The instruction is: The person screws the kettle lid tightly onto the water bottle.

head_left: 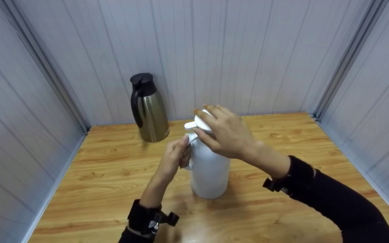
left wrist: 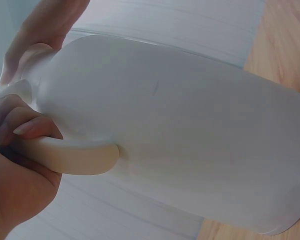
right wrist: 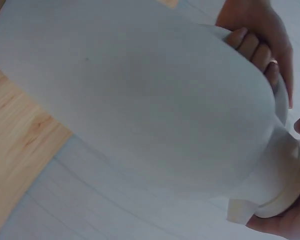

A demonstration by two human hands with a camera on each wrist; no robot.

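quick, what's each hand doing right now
Left hand: fingers curled round the white jug's handle, gripping it.
Right hand: fingers curled over the lid of the white jug, gripping it.

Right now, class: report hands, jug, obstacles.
Left hand grips white jug's handle. Right hand grasps its lid. Bronze flask stands apart, behind-left.

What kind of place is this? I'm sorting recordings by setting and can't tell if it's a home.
Probably a staged recording booth, not a home kitchen: pale panelled walls close in on three sides of a bare wooden tabletop, which carries only a white thermos jug and a steel vacuum carafe.
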